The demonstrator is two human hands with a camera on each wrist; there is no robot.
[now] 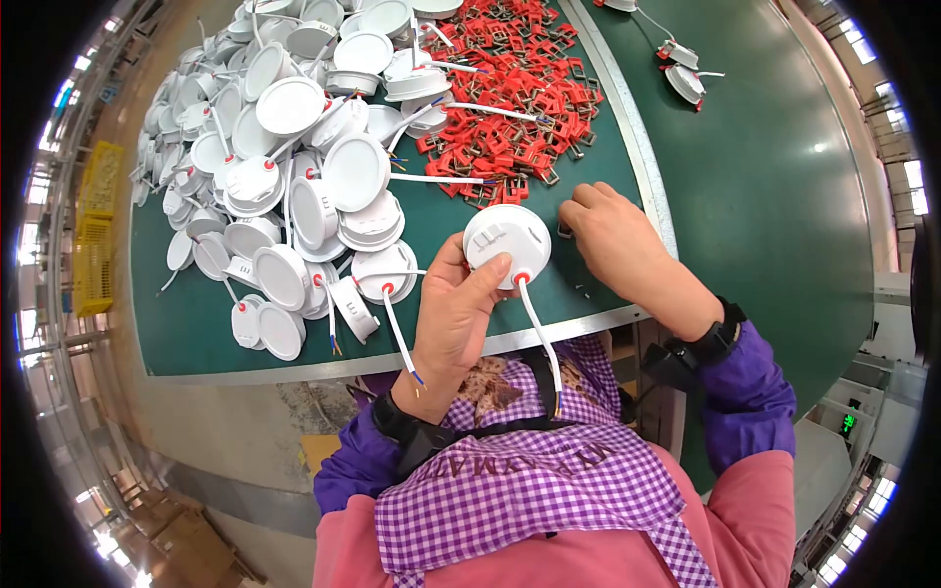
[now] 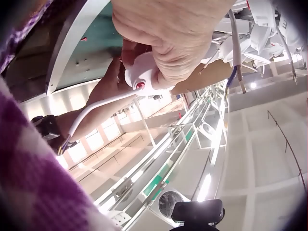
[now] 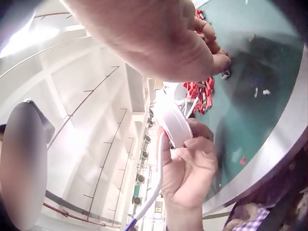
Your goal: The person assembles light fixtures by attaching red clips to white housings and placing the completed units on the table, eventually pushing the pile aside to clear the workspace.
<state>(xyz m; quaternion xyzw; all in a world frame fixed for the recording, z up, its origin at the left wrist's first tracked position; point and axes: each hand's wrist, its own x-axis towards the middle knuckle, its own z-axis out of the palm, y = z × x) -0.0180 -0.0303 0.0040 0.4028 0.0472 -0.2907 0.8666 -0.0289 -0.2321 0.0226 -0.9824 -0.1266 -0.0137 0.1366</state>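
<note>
The left hand [image 1: 459,312] grips a round white plastic housing [image 1: 507,245] with a trailing white cable [image 1: 539,333], over the green desk [image 1: 765,216]. The right hand [image 1: 622,240], nearby, pinches a small metal piece [image 1: 566,232]. Yellow plastic crates [image 1: 95,250] lie beyond the desk's left side, contents indistinct.

Head view: fisheye, looking forward and down from above, farthest back, over the desk [image 1: 431,211]. Left wrist view: tilted, very near the left grip [image 2: 168,38], facing past it to the ceiling [image 2: 269,144]. Right wrist view: tilted, close to the right grip [image 3: 154,38], taking in ceiling and desk. All 3 views share both grips and the white disc [image 1: 507,245].
</note>
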